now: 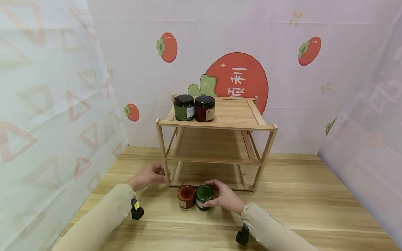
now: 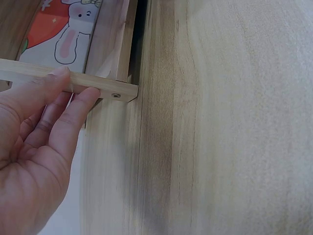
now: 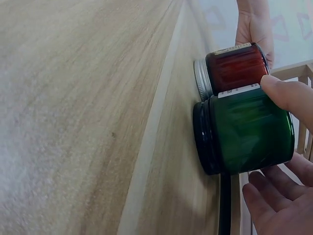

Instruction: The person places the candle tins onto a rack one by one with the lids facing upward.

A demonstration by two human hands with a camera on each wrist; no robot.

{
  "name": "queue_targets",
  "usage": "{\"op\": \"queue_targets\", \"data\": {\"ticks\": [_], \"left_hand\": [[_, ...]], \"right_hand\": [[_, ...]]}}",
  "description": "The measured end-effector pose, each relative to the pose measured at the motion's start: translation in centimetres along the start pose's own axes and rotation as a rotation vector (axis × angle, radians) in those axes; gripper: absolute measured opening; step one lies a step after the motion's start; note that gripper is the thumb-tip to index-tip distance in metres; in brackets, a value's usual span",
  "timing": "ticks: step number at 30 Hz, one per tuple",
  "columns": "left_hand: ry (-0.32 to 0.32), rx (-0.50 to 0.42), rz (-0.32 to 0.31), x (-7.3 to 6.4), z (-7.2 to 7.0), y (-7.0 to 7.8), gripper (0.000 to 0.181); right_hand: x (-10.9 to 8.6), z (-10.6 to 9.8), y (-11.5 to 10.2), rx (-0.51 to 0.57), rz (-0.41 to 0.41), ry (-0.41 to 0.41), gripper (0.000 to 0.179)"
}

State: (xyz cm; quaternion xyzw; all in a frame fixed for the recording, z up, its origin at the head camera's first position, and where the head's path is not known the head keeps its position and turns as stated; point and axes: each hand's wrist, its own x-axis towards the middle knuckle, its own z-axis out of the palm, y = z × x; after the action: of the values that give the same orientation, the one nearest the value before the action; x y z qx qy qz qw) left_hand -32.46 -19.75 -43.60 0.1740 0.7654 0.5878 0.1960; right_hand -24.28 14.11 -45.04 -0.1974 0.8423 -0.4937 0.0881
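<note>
In the head view, my left hand (image 1: 150,177) is at the front left leg of a wooden shelf rack (image 1: 216,127). The left wrist view shows the thumb and fingers of that hand (image 2: 46,127) pinching the rack's leg (image 2: 110,90). My right hand (image 1: 226,197) curves around a green glass jar (image 1: 204,197), thumb on the near side and fingers on the far side. This jar stands lid down on the table, its black lid (image 3: 201,137) underneath. Right beside it, a red-brown jar (image 1: 186,197) stands lid down on a silver lid (image 3: 201,78).
On the rack's top board, at the left, stand a green jar (image 1: 184,108) with a black lid and a dark red-brown jar (image 1: 205,108), side by side. Below lie two lower boards. The wood-grain table (image 1: 301,202) is enclosed by printed cloth walls (image 1: 56,87).
</note>
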Motion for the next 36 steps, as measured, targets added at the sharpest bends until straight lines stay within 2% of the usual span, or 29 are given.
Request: {"op": "queue_targets", "data": {"ticks": [26, 36], "left_hand": [[0.007, -0.009, 0.004, 0.04, 0.04, -0.14, 0.031], [0.000, -0.015, 0.013, 0.13, 0.02, -0.23, 0.031]], "right_hand": [[-0.04, 0.17, 0.66, 0.080, 0.022, -0.057, 0.071], [0.09, 0.48, 0.71, 0.031, 0.026, -0.042, 0.072]]}}
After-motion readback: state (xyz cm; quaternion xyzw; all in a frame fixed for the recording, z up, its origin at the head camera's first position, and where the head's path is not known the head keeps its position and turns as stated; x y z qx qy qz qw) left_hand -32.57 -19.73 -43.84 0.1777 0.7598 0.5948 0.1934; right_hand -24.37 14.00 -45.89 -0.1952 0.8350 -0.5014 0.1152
